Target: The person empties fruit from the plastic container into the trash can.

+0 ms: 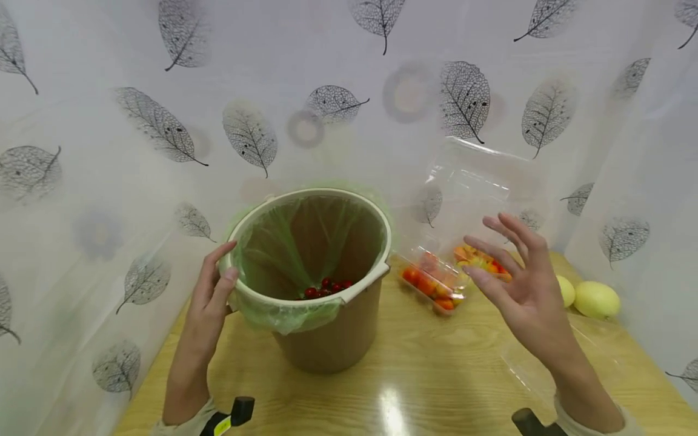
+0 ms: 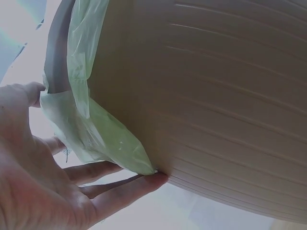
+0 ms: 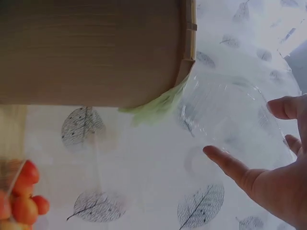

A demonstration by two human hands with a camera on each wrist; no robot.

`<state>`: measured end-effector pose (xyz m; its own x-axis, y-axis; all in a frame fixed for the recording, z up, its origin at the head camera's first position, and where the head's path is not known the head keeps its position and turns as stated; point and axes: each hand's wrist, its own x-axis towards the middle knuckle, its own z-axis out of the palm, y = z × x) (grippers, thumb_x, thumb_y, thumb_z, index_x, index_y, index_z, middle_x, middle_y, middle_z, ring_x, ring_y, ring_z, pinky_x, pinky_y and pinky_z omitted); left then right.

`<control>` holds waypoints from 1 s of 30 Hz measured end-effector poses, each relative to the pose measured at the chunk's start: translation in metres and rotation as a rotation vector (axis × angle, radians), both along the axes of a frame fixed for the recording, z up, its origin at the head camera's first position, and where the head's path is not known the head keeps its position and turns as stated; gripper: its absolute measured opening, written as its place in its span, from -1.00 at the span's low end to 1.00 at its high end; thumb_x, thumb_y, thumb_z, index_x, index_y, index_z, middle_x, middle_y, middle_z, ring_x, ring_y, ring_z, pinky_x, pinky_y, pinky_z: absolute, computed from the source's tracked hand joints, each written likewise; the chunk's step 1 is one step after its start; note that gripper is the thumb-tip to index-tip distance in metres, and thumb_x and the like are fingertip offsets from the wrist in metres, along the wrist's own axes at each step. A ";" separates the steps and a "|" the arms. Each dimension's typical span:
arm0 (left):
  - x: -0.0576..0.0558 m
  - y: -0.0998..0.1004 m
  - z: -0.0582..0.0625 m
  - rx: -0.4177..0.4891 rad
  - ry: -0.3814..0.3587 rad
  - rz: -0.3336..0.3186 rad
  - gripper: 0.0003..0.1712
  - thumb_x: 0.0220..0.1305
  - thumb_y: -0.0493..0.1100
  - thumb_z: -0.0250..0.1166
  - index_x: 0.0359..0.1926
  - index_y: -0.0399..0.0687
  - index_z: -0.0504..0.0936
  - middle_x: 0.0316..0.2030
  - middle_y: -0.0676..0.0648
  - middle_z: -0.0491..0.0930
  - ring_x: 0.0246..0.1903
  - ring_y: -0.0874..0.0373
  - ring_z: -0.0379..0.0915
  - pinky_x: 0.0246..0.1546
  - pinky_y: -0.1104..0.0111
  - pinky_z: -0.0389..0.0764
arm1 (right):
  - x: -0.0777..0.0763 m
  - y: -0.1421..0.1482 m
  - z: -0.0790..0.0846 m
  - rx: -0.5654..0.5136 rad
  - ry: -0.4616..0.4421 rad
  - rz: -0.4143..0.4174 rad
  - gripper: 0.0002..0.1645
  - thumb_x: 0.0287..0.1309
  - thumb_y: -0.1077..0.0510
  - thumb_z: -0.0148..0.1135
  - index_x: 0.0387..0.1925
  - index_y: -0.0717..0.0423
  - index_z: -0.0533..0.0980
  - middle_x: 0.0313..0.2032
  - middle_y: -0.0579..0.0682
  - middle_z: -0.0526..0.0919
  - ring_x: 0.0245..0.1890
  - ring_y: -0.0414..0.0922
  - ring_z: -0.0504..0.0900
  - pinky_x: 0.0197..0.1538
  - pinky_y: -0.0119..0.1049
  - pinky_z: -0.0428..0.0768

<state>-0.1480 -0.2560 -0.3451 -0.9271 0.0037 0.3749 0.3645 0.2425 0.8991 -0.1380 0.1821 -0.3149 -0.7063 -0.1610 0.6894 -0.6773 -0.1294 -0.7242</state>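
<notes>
A brown bin (image 1: 349,336) with a cream rim stands on the table, lined with a thin green plastic bag (image 1: 294,315) folded over the rim. Several small round red fruits (image 1: 326,290) lie at its bottom. My left hand (image 1: 204,300) rests against the bin's left side, thumb and fingertips touching at the bagged rim. In the left wrist view, the left hand's fingers (image 2: 127,191) extend fairly straight to the bin's wall. My right hand (image 1: 531,297) is raised right of the bin, fingers spread and holding nothing. It is nearest an open clear plastic box (image 1: 436,306) of small red, orange and yellow fruits (image 1: 428,281).
Two pale yellow fruits (image 1: 597,300) sit at the table's right edge. A clear plastic sheet or lid (image 1: 523,363) lies partly beneath my right forearm. Leaf-printed translucent sheeting (image 1: 338,60) encloses the wooden table (image 1: 425,375) behind and at both sides.
</notes>
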 end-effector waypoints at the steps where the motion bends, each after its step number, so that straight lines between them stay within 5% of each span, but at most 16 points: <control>1: 0.000 0.000 0.000 0.000 0.002 0.001 -0.44 0.68 -0.08 -0.14 0.59 0.09 0.15 0.38 -0.32 0.24 0.07 0.03 0.44 -0.17 0.37 0.61 | 0.004 0.007 -0.004 -0.011 -0.011 0.012 -0.07 0.24 0.70 -0.02 0.57 0.24 0.01 0.46 0.33 0.11 0.32 0.10 0.45 0.09 -0.24 0.62; 9: 0.001 0.001 0.000 -0.017 0.009 0.024 -0.44 0.68 -0.06 -0.16 0.59 0.12 0.15 0.41 -0.28 0.21 0.11 -0.10 0.39 -0.17 0.40 0.60 | 0.023 0.055 -0.044 0.043 -0.099 0.099 -0.05 0.25 0.76 -0.22 0.59 0.33 -0.16 0.46 0.36 0.14 0.31 0.06 0.49 0.03 -0.10 0.66; 17: 0.000 0.001 -0.001 -0.014 0.006 0.021 -0.44 0.68 -0.06 -0.16 0.59 0.12 0.15 0.41 -0.26 0.21 0.14 -0.14 0.36 -0.15 0.41 0.60 | 0.039 0.053 -0.108 0.280 -0.284 0.077 -0.04 0.33 0.67 -0.07 0.62 0.24 -0.17 0.49 -0.03 0.26 0.26 -0.12 0.56 -0.04 -0.05 0.69; 22: 0.001 0.000 -0.003 -0.005 0.010 0.016 -0.44 0.68 -0.07 -0.16 0.60 0.11 0.15 0.35 -0.28 0.26 0.08 -0.08 0.42 -0.17 0.40 0.62 | 0.043 0.042 -0.143 0.313 -0.443 0.183 -0.13 0.45 0.52 -0.06 0.62 0.19 -0.15 0.45 -0.25 0.30 0.19 -0.10 0.59 -0.09 0.01 0.69; 30: 0.001 -0.001 -0.002 -0.018 0.012 0.014 -0.44 0.69 -0.06 -0.17 0.60 0.13 0.14 0.38 -0.26 0.24 0.08 -0.11 0.40 -0.16 0.40 0.61 | 0.044 0.025 -0.168 0.312 -0.700 0.306 -0.18 0.58 0.32 -0.13 0.66 -0.05 -0.20 0.45 0.65 -0.13 0.30 0.48 0.35 0.04 0.04 0.64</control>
